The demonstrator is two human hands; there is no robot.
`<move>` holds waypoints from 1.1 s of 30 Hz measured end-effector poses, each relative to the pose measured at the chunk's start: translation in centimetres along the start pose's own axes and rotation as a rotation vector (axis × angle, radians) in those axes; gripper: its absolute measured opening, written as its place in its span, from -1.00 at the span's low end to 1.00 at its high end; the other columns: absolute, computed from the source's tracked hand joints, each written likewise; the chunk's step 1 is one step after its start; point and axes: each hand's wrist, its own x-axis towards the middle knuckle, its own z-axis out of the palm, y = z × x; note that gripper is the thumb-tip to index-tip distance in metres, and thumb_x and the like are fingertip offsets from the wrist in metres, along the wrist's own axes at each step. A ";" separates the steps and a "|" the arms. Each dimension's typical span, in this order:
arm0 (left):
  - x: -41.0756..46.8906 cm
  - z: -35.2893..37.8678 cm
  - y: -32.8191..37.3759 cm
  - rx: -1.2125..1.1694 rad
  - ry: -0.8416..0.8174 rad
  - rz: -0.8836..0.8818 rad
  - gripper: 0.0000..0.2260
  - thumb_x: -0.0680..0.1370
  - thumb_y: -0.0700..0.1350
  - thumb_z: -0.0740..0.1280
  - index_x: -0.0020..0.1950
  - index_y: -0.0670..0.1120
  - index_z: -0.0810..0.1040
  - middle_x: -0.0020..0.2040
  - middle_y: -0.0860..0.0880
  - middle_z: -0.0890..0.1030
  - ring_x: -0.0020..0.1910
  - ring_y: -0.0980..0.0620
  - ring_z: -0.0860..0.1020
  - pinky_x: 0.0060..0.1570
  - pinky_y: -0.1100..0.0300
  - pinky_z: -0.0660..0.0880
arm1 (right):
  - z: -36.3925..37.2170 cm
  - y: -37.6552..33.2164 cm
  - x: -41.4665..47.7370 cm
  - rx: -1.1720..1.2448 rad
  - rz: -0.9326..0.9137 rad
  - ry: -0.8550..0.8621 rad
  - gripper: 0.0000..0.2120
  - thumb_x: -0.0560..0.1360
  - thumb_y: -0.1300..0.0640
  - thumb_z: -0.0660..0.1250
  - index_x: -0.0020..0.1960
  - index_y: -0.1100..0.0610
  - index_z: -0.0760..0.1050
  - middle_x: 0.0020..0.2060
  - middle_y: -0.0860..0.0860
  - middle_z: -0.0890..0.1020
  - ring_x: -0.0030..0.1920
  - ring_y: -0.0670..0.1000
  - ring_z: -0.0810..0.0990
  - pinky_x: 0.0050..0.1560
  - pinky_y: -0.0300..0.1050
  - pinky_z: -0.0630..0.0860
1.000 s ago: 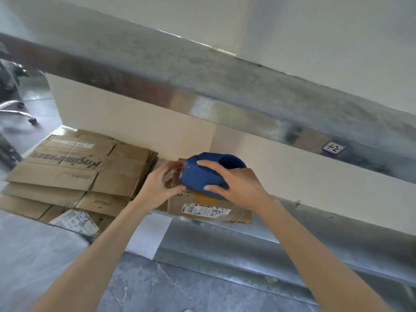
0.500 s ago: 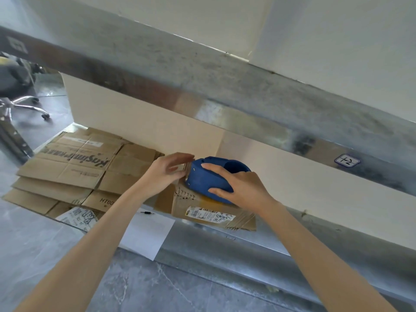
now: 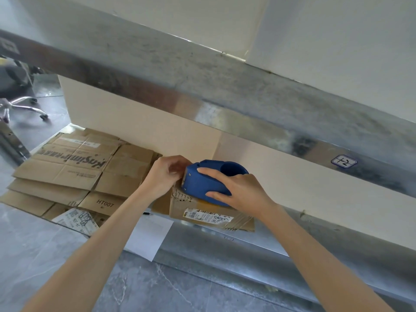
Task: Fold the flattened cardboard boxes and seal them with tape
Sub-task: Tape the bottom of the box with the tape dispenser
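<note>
A small folded cardboard box (image 3: 211, 216) with a white shipping label stands on the metal shelf (image 3: 258, 244). On top of it sits a blue tape dispenser (image 3: 202, 183), gripped by my right hand (image 3: 238, 190) with fingers curled over its body. My left hand (image 3: 165, 176) is at the dispenser's left end, its fingertips pinching at the tape edge there; the tape itself is hidden. A stack of flattened cardboard boxes (image 3: 76, 167) lies on the shelf to the left.
A steel upper shelf beam (image 3: 225, 102) with a small label (image 3: 344, 161) runs overhead, close above the box. A white sheet (image 3: 150, 235) hangs over the shelf edge. An office chair base (image 3: 20, 106) stands far left on the grey floor (image 3: 157, 289).
My left hand has moved up from the box's left side to the dispenser's front end. My right hand has kept its grip on the dispenser. The view has shifted slightly.
</note>
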 end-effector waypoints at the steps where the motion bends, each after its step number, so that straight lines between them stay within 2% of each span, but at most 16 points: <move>1: -0.1 0.1 0.1 0.024 0.001 -0.004 -0.62 0.47 -0.50 0.22 0.00 -0.11 0.68 -0.10 0.08 0.71 -0.05 0.12 0.65 -0.07 0.26 0.55 | -0.1 0.0 -0.1 0.007 0.006 0.005 -0.45 0.52 -0.38 -0.07 0.45 -0.45 -0.20 -0.22 -0.05 0.60 -0.29 0.00 0.55 -0.12 0.03 0.58; 3: -0.3 0.2 0.2 0.091 0.008 -0.013 -0.58 0.47 -0.49 0.16 0.01 -0.06 0.66 -0.08 0.11 0.69 -0.03 0.14 0.63 -0.05 0.26 0.53 | -0.5 -0.1 0.0 0.016 0.002 0.016 -0.46 0.54 -0.36 -0.03 0.46 -0.45 -0.17 -0.36 -0.10 0.47 -0.37 -0.06 0.48 -0.16 0.01 0.57; 5: -0.7 0.2 0.0 0.108 0.013 -0.026 -0.61 0.52 -0.46 0.19 0.00 -0.01 0.64 -0.08 0.13 0.68 -0.03 0.17 0.62 -0.04 0.28 0.51 | -0.8 0.3 -0.2 0.017 -0.008 0.029 -0.47 0.57 -0.32 0.03 0.47 -0.44 -0.12 -0.41 -0.12 0.41 -0.41 -0.11 0.42 -0.20 -0.04 0.55; 6: -0.9 0.1 -0.2 0.092 0.015 -0.040 -0.69 0.55 -0.41 0.25 0.00 -0.03 0.64 -0.08 0.10 0.68 -0.02 0.16 0.62 -0.01 0.25 0.52 | -0.9 0.7 -0.5 0.029 -0.006 0.030 -0.47 0.58 -0.31 0.06 0.47 -0.44 -0.10 -0.38 -0.12 0.46 -0.41 -0.11 0.42 -0.21 -0.06 0.53; 8: -1.1 0.0 -0.6 0.053 0.016 -0.066 -0.85 0.59 -0.31 0.34 0.01 -0.07 0.62 -0.07 0.06 0.67 -0.02 0.16 0.63 0.01 0.23 0.51 | -1.1 2.0 -1.5 0.068 0.023 0.016 -0.47 0.59 -0.31 0.10 0.45 -0.47 -0.11 -0.20 -0.08 0.60 -0.34 -0.10 0.48 -0.18 -0.10 0.51; 10: -1.1 0.1 -0.6 0.053 -0.002 -0.066 -0.89 0.59 -0.26 0.37 0.02 -0.06 0.62 -0.07 0.07 0.66 -0.03 0.20 0.63 -0.02 0.32 0.48 | -1.4 3.1 -2.5 0.099 0.050 -0.010 -0.47 0.58 -0.32 0.12 0.42 -0.51 -0.10 -0.03 -0.10 0.63 -0.26 -0.08 0.52 -0.14 -0.13 0.48; 13: -0.8 0.5 -0.5 0.080 -0.006 -0.064 -0.88 0.59 -0.24 0.37 0.03 -0.03 0.60 -0.06 0.09 0.65 -0.02 0.21 0.62 0.02 0.33 0.48 | -1.8 4.8 -4.2 0.103 0.105 -0.025 -0.47 0.57 -0.33 0.14 0.40 -0.53 -0.09 0.05 -0.11 0.61 -0.20 -0.05 0.55 -0.11 -0.13 0.48; 18: -0.5 0.2 0.1 0.140 -0.060 -0.035 -0.80 0.60 -0.22 0.36 0.07 0.10 0.58 -0.01 0.14 0.64 0.03 0.23 0.61 0.04 0.35 0.44 | -1.9 5.9 -6.0 0.132 0.190 -0.048 -0.47 0.55 -0.35 0.16 0.38 -0.55 -0.08 0.02 -0.11 0.60 -0.22 -0.05 0.51 -0.23 -0.22 0.38; 21: -0.6 0.3 0.7 0.088 -0.114 -0.047 -0.61 0.56 -0.38 0.35 0.17 0.12 0.56 0.01 0.04 0.59 0.12 0.16 0.60 0.21 0.28 0.46 | -2.3 5.8 -6.0 0.215 0.222 -0.036 -0.46 0.53 -0.33 0.23 0.38 -0.54 0.01 -0.11 -0.25 0.48 -0.28 -0.20 0.43 -0.28 -0.30 0.30; 23: -0.8 0.3 0.8 0.082 -0.126 -0.057 -0.45 0.50 -0.49 0.33 0.27 0.11 0.52 0.04 0.01 0.54 0.19 0.14 0.55 0.32 0.33 0.38 | -2.5 5.8 -5.9 0.269 0.235 -0.030 -0.47 0.50 -0.32 0.29 0.34 -0.54 0.08 -0.17 -0.28 0.48 -0.30 -0.20 0.45 -0.29 -0.25 0.32; 28: -1.2 0.5 0.9 0.133 -0.096 -0.025 -0.37 0.48 -0.49 0.37 0.38 0.11 0.44 0.14 -0.03 0.43 0.22 0.17 0.54 0.36 0.36 0.35 | -3.2 5.0 -4.7 0.395 0.214 -0.047 -0.47 0.46 -0.30 0.36 0.30 -0.53 0.14 -0.13 -0.05 0.65 -0.24 0.01 0.57 -0.22 -0.04 0.50; 33: -1.4 0.6 0.4 0.208 -0.009 0.001 -0.33 0.46 -0.37 0.48 0.34 0.26 0.39 0.25 0.09 0.41 0.17 0.27 0.56 0.31 0.24 0.40 | -4.6 4.3 -3.4 0.418 0.165 -0.092 -0.57 0.52 -0.27 0.30 0.28 -0.56 0.20 -0.38 0.10 0.55 -0.43 0.01 0.46 -0.36 -0.07 0.39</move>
